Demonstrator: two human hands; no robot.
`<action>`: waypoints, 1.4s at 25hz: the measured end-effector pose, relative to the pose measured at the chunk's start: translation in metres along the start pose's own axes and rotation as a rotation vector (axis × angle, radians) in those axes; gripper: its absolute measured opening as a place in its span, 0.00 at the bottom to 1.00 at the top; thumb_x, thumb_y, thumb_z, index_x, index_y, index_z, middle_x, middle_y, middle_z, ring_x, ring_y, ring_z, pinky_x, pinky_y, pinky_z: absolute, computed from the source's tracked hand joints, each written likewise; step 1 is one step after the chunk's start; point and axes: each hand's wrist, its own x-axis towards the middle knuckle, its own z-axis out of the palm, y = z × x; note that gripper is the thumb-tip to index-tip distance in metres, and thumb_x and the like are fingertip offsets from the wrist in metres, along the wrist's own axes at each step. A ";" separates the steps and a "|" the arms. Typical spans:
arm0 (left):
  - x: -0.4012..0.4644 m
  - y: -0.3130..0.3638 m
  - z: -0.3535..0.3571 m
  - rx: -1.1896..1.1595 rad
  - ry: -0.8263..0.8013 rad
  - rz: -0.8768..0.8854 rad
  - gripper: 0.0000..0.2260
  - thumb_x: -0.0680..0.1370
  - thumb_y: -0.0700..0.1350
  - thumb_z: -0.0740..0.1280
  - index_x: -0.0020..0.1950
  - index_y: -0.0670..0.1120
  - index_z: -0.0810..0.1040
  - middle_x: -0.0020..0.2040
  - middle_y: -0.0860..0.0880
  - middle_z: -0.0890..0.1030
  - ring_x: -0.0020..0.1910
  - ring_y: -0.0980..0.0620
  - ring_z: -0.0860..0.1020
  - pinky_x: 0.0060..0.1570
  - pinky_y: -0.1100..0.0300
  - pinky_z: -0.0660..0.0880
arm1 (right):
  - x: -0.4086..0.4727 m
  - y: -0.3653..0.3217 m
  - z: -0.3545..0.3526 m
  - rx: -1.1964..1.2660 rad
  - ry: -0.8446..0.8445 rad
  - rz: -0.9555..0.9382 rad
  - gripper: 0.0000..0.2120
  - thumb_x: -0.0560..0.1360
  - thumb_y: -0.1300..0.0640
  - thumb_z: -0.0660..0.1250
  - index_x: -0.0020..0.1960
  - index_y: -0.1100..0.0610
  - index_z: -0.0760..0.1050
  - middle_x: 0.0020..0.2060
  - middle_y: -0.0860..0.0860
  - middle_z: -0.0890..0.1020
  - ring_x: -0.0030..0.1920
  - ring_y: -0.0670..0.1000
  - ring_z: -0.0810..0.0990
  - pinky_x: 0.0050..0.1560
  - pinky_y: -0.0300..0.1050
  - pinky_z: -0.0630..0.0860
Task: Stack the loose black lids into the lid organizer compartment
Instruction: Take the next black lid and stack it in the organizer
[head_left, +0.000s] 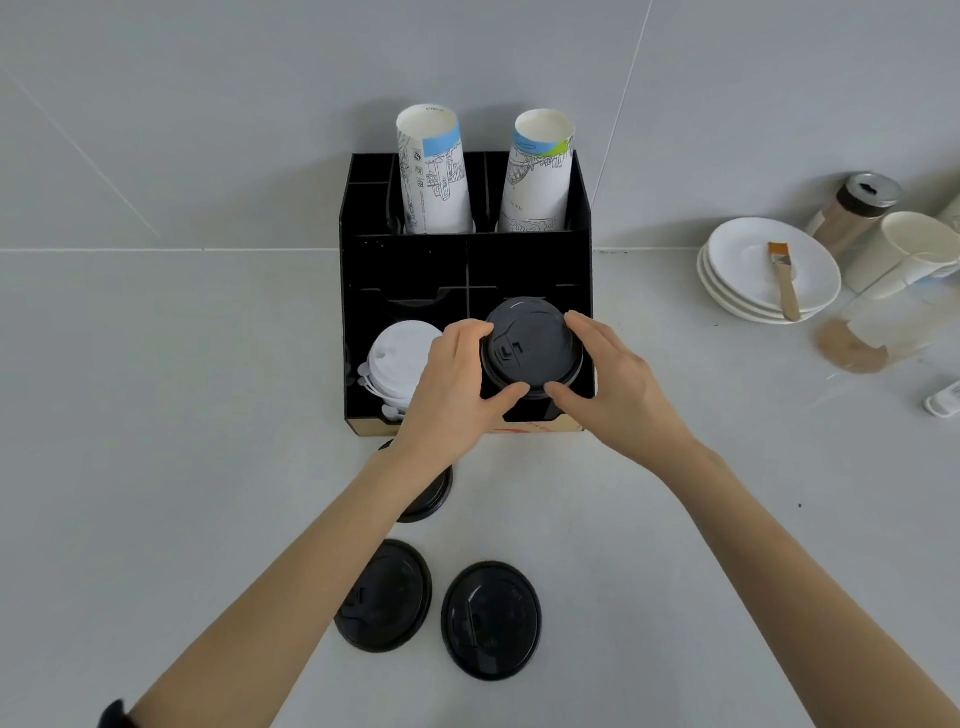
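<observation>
Waiting nearest on the counter (675, 519): two loose black lids (491, 621), a third half hidden under the left forearm. Beyond, left hand (452, 379) and right hand (618, 379) cupping the black lid stack (532, 351) from both sides, fingers curled and pinching its rim, probably squaring it within the organizer (358, 291) front right compartment. White lids (400, 358) alongside; paper cups (434, 171) behind.

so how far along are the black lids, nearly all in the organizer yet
Partly. Both hands, left hand and right hand, grip a stack of black lids at the front right compartment of the organizer, beside the white lids. Left on the counter: two loose black lids and a third partly hidden under the left forearm.
</observation>
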 end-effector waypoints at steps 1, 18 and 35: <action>0.003 0.000 0.001 0.014 0.011 -0.012 0.26 0.71 0.46 0.69 0.64 0.40 0.63 0.65 0.42 0.67 0.64 0.45 0.65 0.58 0.62 0.62 | 0.005 0.002 -0.001 -0.012 -0.022 -0.009 0.29 0.72 0.60 0.65 0.70 0.58 0.57 0.71 0.53 0.63 0.69 0.51 0.63 0.57 0.21 0.49; 0.024 -0.002 0.023 0.147 0.104 -0.115 0.24 0.72 0.50 0.68 0.63 0.41 0.66 0.62 0.42 0.72 0.60 0.44 0.70 0.53 0.52 0.71 | 0.048 0.023 -0.001 -0.106 -0.158 -0.049 0.30 0.73 0.58 0.64 0.70 0.58 0.55 0.72 0.54 0.62 0.69 0.54 0.64 0.58 0.26 0.52; 0.000 -0.007 -0.003 0.103 0.059 -0.097 0.23 0.74 0.49 0.65 0.66 0.44 0.64 0.66 0.46 0.71 0.64 0.47 0.69 0.61 0.51 0.68 | 0.025 -0.003 -0.001 -0.131 -0.027 -0.082 0.25 0.74 0.57 0.63 0.69 0.57 0.60 0.71 0.54 0.63 0.71 0.53 0.62 0.70 0.46 0.61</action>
